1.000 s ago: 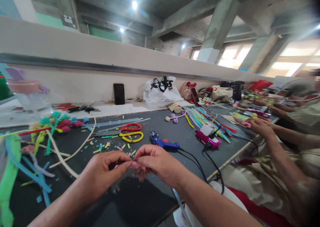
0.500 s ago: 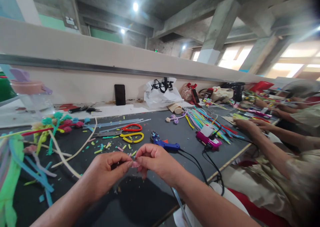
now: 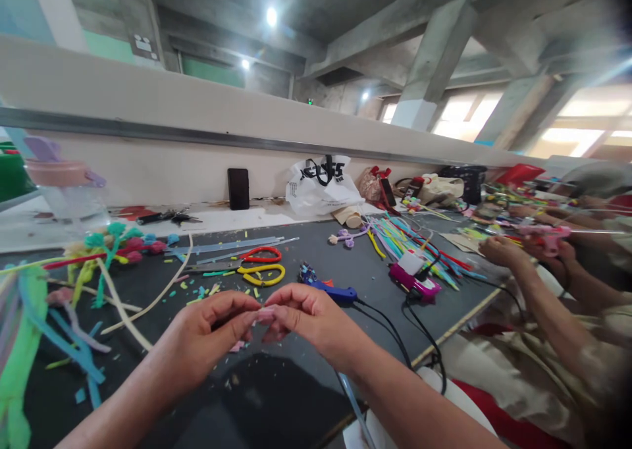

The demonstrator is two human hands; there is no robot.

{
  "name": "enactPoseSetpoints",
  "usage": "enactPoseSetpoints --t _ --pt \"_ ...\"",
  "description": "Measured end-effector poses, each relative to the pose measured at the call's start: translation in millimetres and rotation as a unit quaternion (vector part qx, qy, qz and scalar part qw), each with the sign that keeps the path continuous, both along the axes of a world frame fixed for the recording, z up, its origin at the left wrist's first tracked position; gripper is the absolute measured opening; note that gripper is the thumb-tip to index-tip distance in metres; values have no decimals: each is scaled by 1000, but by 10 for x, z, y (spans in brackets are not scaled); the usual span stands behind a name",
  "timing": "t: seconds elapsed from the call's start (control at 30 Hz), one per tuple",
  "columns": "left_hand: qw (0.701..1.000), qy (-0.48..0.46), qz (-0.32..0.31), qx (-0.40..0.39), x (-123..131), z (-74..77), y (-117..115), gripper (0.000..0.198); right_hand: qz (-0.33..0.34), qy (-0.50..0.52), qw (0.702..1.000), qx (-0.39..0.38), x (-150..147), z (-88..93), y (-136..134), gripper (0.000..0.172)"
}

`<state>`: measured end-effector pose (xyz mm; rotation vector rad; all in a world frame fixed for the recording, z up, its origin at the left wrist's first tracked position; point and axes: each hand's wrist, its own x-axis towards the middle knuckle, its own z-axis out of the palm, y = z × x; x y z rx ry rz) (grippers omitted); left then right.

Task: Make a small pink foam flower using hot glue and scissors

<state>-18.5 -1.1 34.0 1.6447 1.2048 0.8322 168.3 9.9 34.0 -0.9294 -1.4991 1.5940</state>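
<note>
My left hand and my right hand meet over the dark table, fingertips pinched together. Between them is a small pink piece, mostly covered by the fingers; its kind cannot be made out. More pink shows just under my left fingers. Behind my right hand lies a blue glue gun with a black cord. Scissors with one red and one yellow handle rest beyond my left hand, among small cut bits in green, yellow and pink.
Fuzzy craft stems and a bunch of coloured fuzzy pieces lie at left. More stems and a magenta device are at right. A phone and white bag stand behind. At far right, a co-worker holds a pink glue gun.
My fingers have shifted slightly around the pink piece, and more pink shows below my left hand. The co-worker's hands have moved right, with a pink glue gun now raised.
</note>
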Motion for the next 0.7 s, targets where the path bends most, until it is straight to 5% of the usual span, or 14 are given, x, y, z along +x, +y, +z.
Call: enactPoseSetpoints --t 0.33,0.5,0.7 --pt "976 -87 -56 -193 -16 -13 -43 41 19 3 1000 9 -11 115 15 27" --pt "953 -163 -119 -227 15 18 -62 37 29 -4 1000 -6 -35 71 34 26" --pt "936 -197 -154 -248 -39 -112 -1 31 34 33 999 -19 -15 70 26 29"
